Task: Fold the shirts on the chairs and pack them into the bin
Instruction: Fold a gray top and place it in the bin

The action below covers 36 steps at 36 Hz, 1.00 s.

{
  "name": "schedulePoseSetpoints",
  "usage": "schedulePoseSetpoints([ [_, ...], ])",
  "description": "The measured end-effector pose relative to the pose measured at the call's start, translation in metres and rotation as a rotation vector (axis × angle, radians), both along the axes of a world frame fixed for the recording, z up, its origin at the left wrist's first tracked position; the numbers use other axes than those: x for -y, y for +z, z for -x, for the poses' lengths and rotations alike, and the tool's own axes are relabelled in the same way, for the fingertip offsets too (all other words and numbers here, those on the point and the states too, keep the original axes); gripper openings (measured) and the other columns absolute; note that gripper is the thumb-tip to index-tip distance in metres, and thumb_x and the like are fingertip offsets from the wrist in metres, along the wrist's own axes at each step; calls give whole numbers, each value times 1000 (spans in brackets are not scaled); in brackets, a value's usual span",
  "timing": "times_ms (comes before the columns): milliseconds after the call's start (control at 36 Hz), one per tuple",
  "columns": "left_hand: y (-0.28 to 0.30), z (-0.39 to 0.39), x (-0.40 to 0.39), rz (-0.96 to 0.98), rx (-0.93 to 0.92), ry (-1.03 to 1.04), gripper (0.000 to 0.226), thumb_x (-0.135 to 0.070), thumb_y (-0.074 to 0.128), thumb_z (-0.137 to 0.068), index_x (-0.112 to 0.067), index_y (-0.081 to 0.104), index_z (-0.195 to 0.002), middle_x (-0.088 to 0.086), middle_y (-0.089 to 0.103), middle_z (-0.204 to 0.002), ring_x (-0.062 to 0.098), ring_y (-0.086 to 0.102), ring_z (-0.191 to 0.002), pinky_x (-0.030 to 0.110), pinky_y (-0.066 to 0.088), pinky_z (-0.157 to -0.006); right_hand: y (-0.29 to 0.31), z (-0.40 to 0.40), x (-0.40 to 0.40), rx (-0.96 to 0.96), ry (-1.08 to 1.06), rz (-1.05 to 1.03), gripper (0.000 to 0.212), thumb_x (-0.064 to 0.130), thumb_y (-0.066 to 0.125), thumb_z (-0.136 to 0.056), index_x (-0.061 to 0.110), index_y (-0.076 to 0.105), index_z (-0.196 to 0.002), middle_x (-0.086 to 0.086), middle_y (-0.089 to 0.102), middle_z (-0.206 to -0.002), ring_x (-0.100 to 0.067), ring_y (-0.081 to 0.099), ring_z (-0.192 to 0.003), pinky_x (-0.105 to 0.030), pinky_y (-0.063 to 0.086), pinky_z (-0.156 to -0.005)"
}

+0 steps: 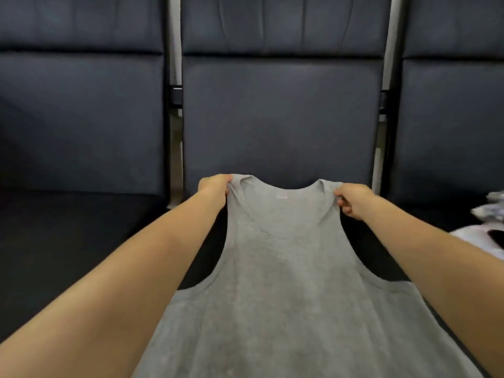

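A grey sleeveless shirt [283, 268] is stretched out over the seat of the middle dark chair [281, 115], its neckline toward the backrest and its body running down to the bottom of the frame. My left hand [215, 186] pinches the left shoulder strap. My right hand [353, 199] pinches the right shoulder strap. Both arms are stretched forward. No bin is in view.
Dark chairs stand to the left [79, 118] and right [452, 126], with metal frame posts between them. Crumpled white clothing [488, 227] lies on the right chair's seat at the frame edge.
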<state>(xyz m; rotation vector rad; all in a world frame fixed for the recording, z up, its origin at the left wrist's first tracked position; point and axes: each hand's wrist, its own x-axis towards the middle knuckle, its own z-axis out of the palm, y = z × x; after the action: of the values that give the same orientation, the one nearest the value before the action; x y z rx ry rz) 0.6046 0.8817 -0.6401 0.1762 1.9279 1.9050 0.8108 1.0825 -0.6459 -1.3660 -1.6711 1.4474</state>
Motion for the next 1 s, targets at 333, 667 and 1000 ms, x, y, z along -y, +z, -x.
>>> schedulePoseSetpoints([
  [333, -25, -27, 10, 711, -521, -125, 55, -57, 61, -83, -3, 62, -94, 11, 61, -101, 25, 59, -82, 32, 46, -61, 9, -22, 10, -48, 171, 86, 50, 8, 70, -87, 6, 52, -134, -14, 50, -140, -30, 62, -112, -31, 55, -85],
  [667, -13, -114, 149, 936, -652, -279, 80, -62, 50, -90, -3, 39, -144, 16, 40, -149, 35, 41, -133, 38, 40, -101, 20, -162, 101, 546, 301, -332, 44, 45, 67, -87, 3, 65, -100, -6, 60, -84, -18, 53, -71, -28, 44, -62],
  [1000, -34, -181, 225, 912, -686, -292, 40, -39, 53, -94, -9, 56, -68, 5, 55, -71, 23, 55, -74, 31, 37, -60, -7, -216, 168, 580, 385, -372, 40, 25, 71, -85, 13, 42, -59, -4, 46, -68, -17, 46, -64, -31, 33, -58],
])
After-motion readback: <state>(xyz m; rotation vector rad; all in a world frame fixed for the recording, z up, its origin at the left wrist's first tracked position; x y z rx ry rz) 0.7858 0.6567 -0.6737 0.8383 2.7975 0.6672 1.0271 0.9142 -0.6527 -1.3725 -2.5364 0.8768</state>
